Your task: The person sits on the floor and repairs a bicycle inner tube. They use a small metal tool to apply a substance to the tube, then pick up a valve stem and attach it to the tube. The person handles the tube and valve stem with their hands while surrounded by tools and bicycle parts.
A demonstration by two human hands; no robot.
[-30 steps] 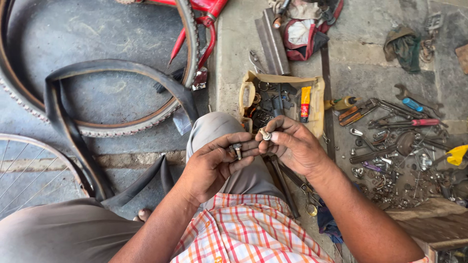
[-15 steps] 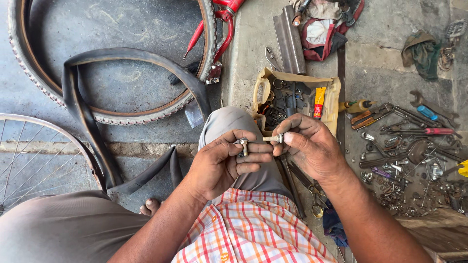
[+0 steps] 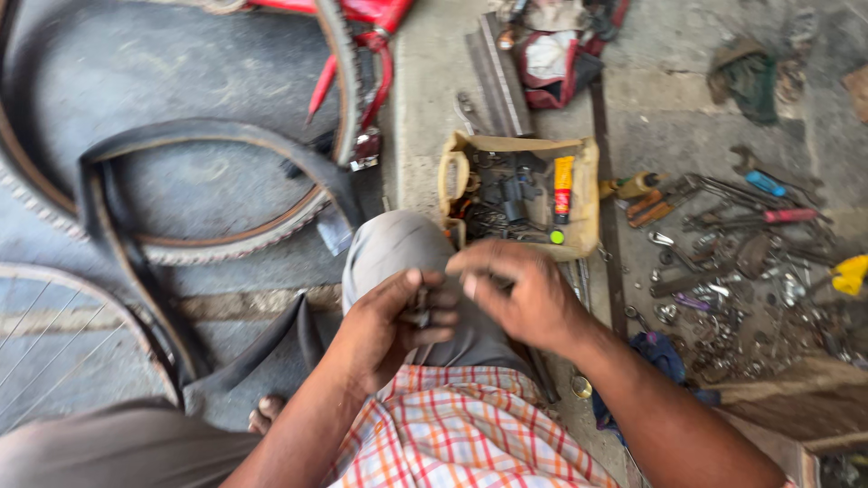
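Black rubber inner tube (image 3: 181,298) loops across concrete floor, beside knee. Left hand (image 3: 384,330) closed around small metal valve part (image 3: 421,305), over lap. Right hand (image 3: 520,294) half-curled, fingertips alongside part, apparently empty. Advice: steady part, turn gently.

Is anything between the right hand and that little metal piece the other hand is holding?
Nothing visible. The left hand pinches the small metal part over the knee. The right hand is right beside it, fingertips almost at the part. The picture is blurry, so whether they touch is unclear.
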